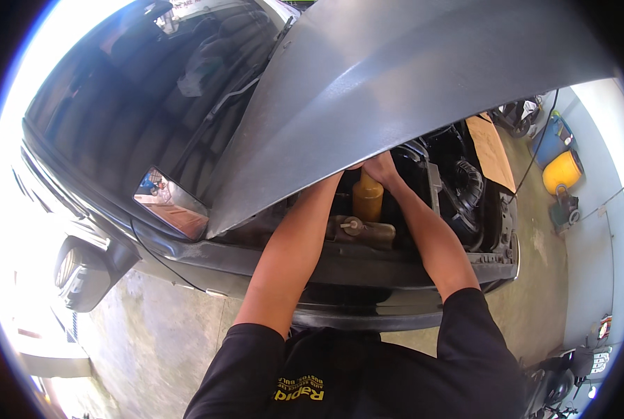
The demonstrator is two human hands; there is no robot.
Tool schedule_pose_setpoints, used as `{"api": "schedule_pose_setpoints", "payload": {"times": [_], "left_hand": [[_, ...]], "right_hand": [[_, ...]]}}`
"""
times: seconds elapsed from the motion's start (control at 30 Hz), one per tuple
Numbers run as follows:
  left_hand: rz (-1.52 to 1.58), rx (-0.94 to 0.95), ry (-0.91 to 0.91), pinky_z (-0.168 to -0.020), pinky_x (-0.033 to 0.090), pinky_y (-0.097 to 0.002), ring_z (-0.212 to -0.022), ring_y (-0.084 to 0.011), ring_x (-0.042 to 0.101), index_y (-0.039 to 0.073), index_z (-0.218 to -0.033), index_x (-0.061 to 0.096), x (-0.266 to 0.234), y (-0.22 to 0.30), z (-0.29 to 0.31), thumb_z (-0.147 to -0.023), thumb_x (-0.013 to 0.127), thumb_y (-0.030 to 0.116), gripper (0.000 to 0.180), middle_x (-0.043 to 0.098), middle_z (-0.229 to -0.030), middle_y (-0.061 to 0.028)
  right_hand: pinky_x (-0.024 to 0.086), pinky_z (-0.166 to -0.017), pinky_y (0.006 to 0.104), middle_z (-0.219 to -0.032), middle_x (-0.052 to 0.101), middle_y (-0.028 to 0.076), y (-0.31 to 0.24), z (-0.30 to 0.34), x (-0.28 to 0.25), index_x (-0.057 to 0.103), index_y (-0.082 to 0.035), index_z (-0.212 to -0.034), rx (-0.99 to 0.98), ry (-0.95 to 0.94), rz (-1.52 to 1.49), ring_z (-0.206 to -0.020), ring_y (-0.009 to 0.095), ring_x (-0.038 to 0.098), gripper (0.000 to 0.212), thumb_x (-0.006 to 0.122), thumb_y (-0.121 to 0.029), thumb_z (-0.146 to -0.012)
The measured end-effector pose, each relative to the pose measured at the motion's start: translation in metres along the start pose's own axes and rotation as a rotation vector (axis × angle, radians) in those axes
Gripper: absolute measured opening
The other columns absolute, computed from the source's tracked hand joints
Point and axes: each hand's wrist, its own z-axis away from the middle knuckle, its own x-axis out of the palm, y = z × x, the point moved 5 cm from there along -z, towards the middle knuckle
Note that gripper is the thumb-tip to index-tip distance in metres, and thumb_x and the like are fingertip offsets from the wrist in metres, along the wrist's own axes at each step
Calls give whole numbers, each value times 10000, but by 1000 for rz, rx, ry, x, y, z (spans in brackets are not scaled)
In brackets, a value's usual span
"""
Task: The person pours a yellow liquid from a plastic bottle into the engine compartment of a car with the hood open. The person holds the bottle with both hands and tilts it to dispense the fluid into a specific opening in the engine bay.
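Observation:
I lean over the side of a dark car's engine bay (pixel 458 188) under its raised grey hood (pixel 396 84). Both my forearms reach in together. My right hand (pixel 380 167) sits on top of an upturned yellow bottle (pixel 367 199), fingers closed over its end. My left hand (pixel 354 167) is mostly hidden behind the hood's edge, just beside the bottle top; its grip cannot be made out. Below the bottle lies a tan reservoir with a round cap (pixel 354 225).
The car's windshield (pixel 137 105) and side mirror (pixel 169 202) lie to the left. A cardboard sheet (pixel 493 150) rests past the engine bay. A yellow drum (pixel 562 171) and a blue drum (pixel 549 140) stand by the right wall. Concrete floor (pixel 151 335) lies beneath.

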Motion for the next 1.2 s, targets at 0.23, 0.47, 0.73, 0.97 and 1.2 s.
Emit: {"api": "schedule_pose_setpoints", "payload": {"times": [0.23,0.47,0.73,0.97,1.2], "left_hand": [[49,71,61,-1208,489,-528,-1398,-497,651,-121,-1355,730,4,-1,-12,-1055,512,813,1005,693,-1425,-366],[-11,21,1,-1193,495,-522,-1396,-491,654,-139,-1320,742,-2,-1,-7,-1070,482,801,1006,702,-1391,-382],[-8,48,-7,-1191,493,-528,-1399,-487,652,-137,-1351,726,-5,6,-10,-1060,495,809,1017,688,-1422,-380],[-39,25,-11,-1174,507,-531,-1376,-492,666,-134,-1337,733,-4,6,-6,-1044,512,823,1025,696,-1401,-384],[-47,-2,-68,-1148,524,-535,-1323,-498,696,-130,-1293,754,-11,10,2,-1040,517,827,1018,722,-1348,-379]], "right_hand": [[615,-895,578,-1063,784,302,5,-5,1,786,23,-1042,2,-56,32,-1015,514,756,299,633,-222,-964],[608,-939,587,-1087,785,301,-13,-4,-4,794,-14,-1112,61,0,-41,-1055,534,743,329,634,-273,-985],[602,-877,595,-1070,766,330,-5,-9,-7,773,-10,-1136,99,-95,-49,-1057,546,738,374,641,-312,-960],[600,-863,588,-1082,768,322,-7,-3,-9,775,-11,-1117,159,-109,-10,-1061,548,733,340,649,-277,-948],[590,-953,587,-1123,790,298,-21,-2,-17,808,-38,-1166,312,-164,43,-1104,533,742,370,653,-308,-966]]}}
